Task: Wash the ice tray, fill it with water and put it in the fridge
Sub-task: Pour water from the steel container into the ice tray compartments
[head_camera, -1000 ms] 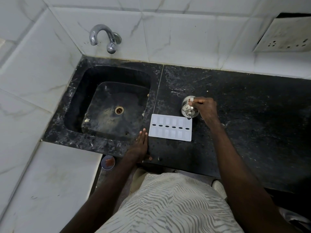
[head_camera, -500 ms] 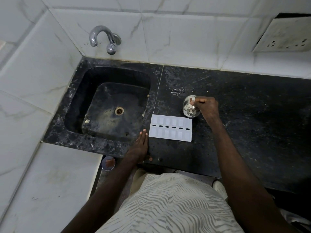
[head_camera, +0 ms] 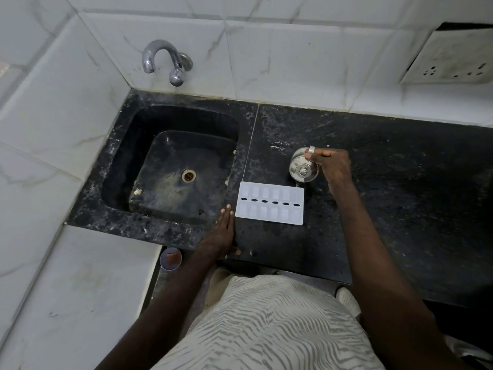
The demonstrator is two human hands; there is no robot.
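A white ice tray [head_camera: 270,203] lies flat on the black stone counter [head_camera: 386,198], just right of the sink. My right hand [head_camera: 330,166] grips a small steel jug [head_camera: 302,169] with a lid, tilted over the tray's far right corner; a thin stream of water runs from its spout to the tray. My left hand [head_camera: 222,231] rests flat on the counter's front edge, fingers straight, just left of the tray and not touching it.
The black sink [head_camera: 125,166] with a drain [head_camera: 189,175] sits to the left, under a chrome tap [head_camera: 166,61] on the white tiled wall. A socket plate [head_camera: 450,60] is at the upper right. A small round lid-like thing [head_camera: 170,259] lies below the counter edge.
The right hand with the steel jug has shifted slightly toward the tray's far right corner. The left hand and the tray have stayed where they were.
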